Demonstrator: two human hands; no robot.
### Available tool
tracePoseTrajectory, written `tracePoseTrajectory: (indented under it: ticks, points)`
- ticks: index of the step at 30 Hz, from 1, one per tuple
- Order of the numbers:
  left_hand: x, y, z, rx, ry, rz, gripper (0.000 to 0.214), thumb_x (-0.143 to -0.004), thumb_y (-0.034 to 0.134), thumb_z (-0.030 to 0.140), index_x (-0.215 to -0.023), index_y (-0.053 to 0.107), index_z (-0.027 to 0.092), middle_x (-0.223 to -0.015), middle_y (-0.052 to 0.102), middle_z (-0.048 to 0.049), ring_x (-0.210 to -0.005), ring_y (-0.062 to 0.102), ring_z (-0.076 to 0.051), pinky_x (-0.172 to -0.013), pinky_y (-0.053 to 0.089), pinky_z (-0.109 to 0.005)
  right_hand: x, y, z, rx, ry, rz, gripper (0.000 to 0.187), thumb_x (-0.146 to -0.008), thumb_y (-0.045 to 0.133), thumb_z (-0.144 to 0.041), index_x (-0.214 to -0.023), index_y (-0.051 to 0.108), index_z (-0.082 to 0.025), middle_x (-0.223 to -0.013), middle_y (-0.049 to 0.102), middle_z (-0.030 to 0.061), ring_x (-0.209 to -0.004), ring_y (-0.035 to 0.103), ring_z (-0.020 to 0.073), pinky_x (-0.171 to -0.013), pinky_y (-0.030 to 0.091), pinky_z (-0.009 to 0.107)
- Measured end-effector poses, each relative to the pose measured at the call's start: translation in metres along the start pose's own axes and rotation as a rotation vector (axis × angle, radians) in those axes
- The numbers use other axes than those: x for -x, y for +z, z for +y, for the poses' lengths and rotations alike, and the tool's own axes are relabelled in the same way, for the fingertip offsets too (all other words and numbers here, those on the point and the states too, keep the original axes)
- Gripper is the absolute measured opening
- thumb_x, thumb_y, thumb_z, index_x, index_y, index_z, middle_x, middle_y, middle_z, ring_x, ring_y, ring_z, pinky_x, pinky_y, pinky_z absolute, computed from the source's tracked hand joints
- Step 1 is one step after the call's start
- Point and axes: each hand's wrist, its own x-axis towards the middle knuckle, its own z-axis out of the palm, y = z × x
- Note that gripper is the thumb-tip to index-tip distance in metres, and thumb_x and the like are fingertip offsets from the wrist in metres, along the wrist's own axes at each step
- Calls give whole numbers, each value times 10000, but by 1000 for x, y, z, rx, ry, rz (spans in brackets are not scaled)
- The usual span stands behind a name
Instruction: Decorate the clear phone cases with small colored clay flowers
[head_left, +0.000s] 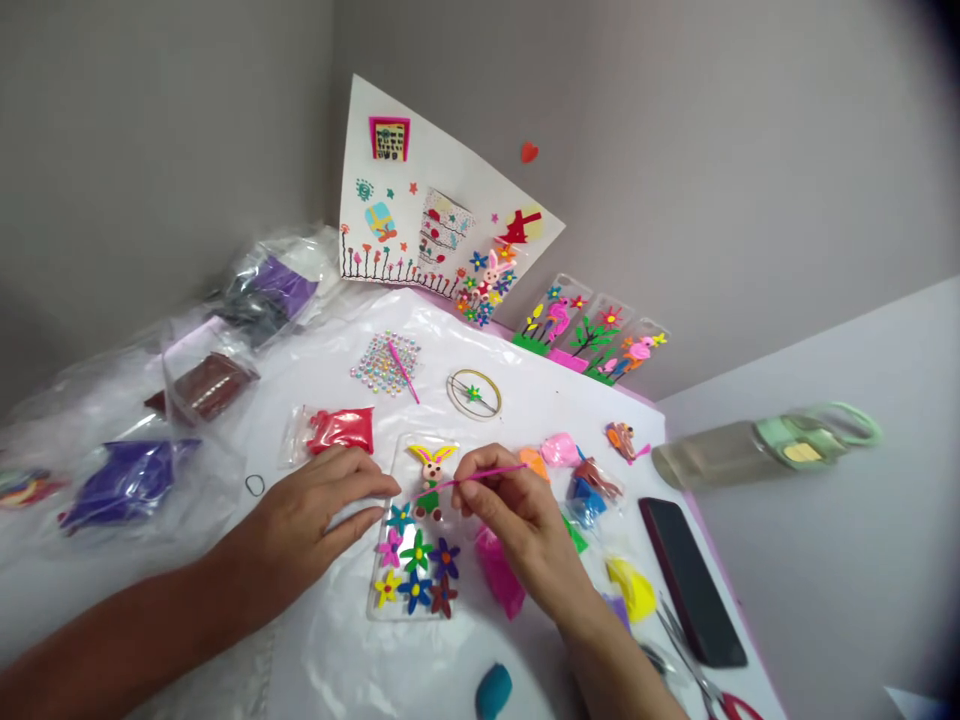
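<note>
My right hand (pixel 517 515) pinches a thin pink modelling tool (pixel 491 472); its tip reaches over the clay bunny's green body. The bunny (pixel 431 475) has yellow ears and sits at the top of a clear phone case (pixel 379 600), which lies flat. Below it on the case are several clay flowers (pixel 417 552) in teal, pink, green, purple, yellow, blue and brown. My left hand (pixel 322 505) rests at the case's left edge, thumb and forefinger stretched out and slightly apart, holding nothing visible.
Clay packets in red (pixel 341 430) and purple (pixel 131 482) lie left. Rhinestones (pixel 375 365) with another pink tool are behind. A black phone (pixel 694 580), scissors (pixel 694 660) and bottle (pixel 720 455) stand or lie right. Teal clay (pixel 493 690) is in front. Decorated cases (pixel 592 330) lean on the wall.
</note>
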Motion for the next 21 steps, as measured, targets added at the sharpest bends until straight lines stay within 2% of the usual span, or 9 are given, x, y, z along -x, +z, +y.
tracePoseTrajectory:
  ticks: [3, 9, 21]
  points:
    - [0, 0, 2, -7, 13, 12, 264, -1075, 495, 419, -1161, 720, 311, -1120, 697, -13, -1078, 653, -209, -951, 517, -303, -3, 0, 0, 25, 7, -1, 256, -1062, 567, -405, -968, 626, -174, -867, 618, 27, -829, 586, 144, -769, 459, 251]
    - [1, 2, 1, -44, 74, 38, 274, -1088, 469, 409, -1167, 711, 305, -1109, 701, -8, -1064, 652, -201, -951, 506, -289, -2, 5, 8, 257, 3, -24, 300, -1108, 452, -395, -939, 577, -180, -874, 555, 10, -818, 519, 134, -752, 403, 257]
    - [0, 2, 3, -55, 67, 39, 252, -1074, 480, 368, -1156, 712, 311, -1097, 710, -4, -1063, 659, -201, -954, 500, -289, -6, 7, 11, 299, 14, -42, 295, -1106, 434, -372, -950, 589, -176, -932, 621, 33, -862, 566, 151, -801, 431, 271]
